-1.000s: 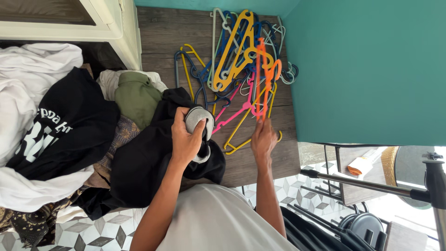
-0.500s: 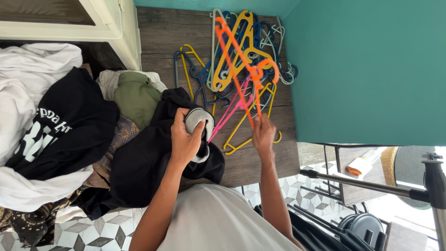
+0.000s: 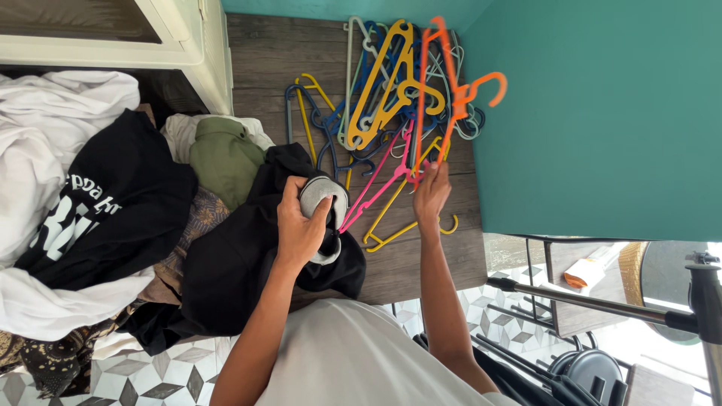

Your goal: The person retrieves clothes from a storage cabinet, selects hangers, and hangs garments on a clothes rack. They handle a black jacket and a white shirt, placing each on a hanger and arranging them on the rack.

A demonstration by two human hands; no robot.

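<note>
— While the pile of hangers (image 3: 376,113) is plain enough, what can't you make out?

— Where the right hand (image 3: 430,192) meets the orange hanger (image 3: 451,83). Its fingers are curled at the hanger's lower end, just right of the pile, so they seem closed on it, but the contact itself is hidden by the knuckles. A pink hanger (image 3: 376,184) runs under the hand too; whether it is also gripped, I cannot tell.

— And the left hand (image 3: 301,229)?

— Below and left of the pile, fingers wrapped tight round a grey collar (image 3: 325,192) of the black garment (image 3: 241,263). Most of that garment is bunched, its shape unreadable. The heap of clothes (image 3: 98,210) further left runs off the edge.

— What has changed?

— Half a second ago the orange hanger lay slanted across the pile. It is now lifted clear and nearly upright, hook toward the teal wall (image 3: 602,113) on the pile's right. The left hand has not shifted.
</note>
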